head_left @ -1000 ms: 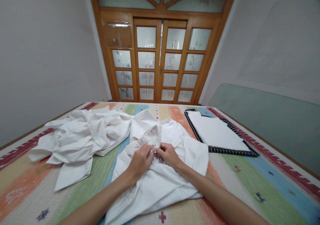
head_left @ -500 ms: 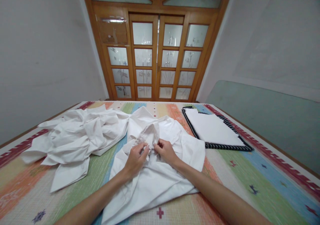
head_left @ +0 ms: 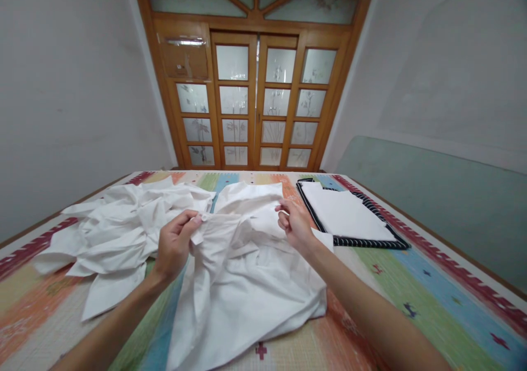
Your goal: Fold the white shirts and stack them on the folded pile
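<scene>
A white garment (head_left: 251,283), wrinkled and loosely spread, lies on the striped cover in front of me. My left hand (head_left: 177,242) is closed on it, thumb and fingers pinching its upper edge and lifting that part a little. My right hand (head_left: 293,223) is at the garment's upper right, fingers curled in a pinch at the far end of the raised edge; the exact grip is hard to make out. Between both hands the edge is drawn out sideways. Left of the garment is a crumpled heap of white cloth (head_left: 123,223), near my left hand.
To the right rests a folded black-and-white striped item (head_left: 370,243) with a flat white piece (head_left: 349,212) on top. The colourful striped cover (head_left: 382,299) spreads beneath everything. A pale green board (head_left: 432,179) runs along the right side; wooden glass doors (head_left: 255,102) stand beyond the far edge.
My hands have moved apart from close together at the garment's middle, left hand to the left and right hand to the right and up. The gathered edge is now stretched out between them.
</scene>
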`<state>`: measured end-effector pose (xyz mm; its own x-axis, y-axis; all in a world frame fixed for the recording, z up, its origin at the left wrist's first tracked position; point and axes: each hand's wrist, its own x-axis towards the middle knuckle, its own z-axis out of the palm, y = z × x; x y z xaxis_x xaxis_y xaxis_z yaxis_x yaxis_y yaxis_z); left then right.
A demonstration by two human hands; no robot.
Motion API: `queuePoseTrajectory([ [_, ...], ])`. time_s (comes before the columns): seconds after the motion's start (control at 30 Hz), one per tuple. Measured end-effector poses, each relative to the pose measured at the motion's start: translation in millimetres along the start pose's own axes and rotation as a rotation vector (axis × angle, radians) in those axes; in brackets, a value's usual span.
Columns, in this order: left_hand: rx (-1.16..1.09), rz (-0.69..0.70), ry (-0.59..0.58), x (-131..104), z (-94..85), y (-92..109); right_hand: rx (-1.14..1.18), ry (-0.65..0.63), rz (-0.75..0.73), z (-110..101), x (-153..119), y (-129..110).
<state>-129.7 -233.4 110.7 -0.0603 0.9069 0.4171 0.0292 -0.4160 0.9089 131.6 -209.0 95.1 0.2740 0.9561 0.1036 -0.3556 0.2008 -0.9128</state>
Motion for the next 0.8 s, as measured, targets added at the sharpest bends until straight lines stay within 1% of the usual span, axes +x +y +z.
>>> queuePoseTrajectory([
  [0.03,-0.010,-0.005,0.027,0,-3.2,5,-0.011,-0.074,-0.002,6,-5,-5],
  [0.1,-0.017,-0.028,0.047,-1,-9.3,15,-0.098,-0.260,0.041,22,-16,-9],
  [0.13,-0.018,-0.039,0.042,-1,-12.6,19,-0.159,-0.346,0.076,30,-20,-8],
  [0.2,-0.014,-0.041,0.017,-3,-20.6,24,-0.274,-0.464,0.122,47,-27,0],
  [0.27,0.012,-0.047,-0.039,-6,-30.6,25,-0.372,-0.517,0.100,62,-28,12],
  [0.37,0.070,-0.074,-0.186,-9,-47.2,26,-0.530,-0.546,0.050,80,-26,28],
  [0.43,0.070,-0.088,-0.264,-10,-56.6,29,-0.609,-0.567,0.043,88,-24,33],
  [0.5,0.039,-0.101,-0.323,-10,-61.8,33,-0.638,-0.592,0.026,95,-23,34],
  [0.57,0.044,-0.124,-0.354,-9,-61.4,36,-0.652,-0.619,0.003,100,-24,32],
  [0.6,0.091,-0.129,-0.359,-9,-58.8,36,-0.666,-0.638,-0.005,102,-24,31],
  [0.67,0.262,-0.111,-0.350,-9,-50.1,34,-0.704,-0.684,-0.024,104,-26,30],
  [0.73,0.467,-0.049,-0.355,-9,-38.9,27,-0.741,-0.711,-0.075,104,-27,30],
  [0.8,0.624,0.046,-0.350,-9,-27.9,17,-0.772,-0.696,-0.155,102,-28,29],
])
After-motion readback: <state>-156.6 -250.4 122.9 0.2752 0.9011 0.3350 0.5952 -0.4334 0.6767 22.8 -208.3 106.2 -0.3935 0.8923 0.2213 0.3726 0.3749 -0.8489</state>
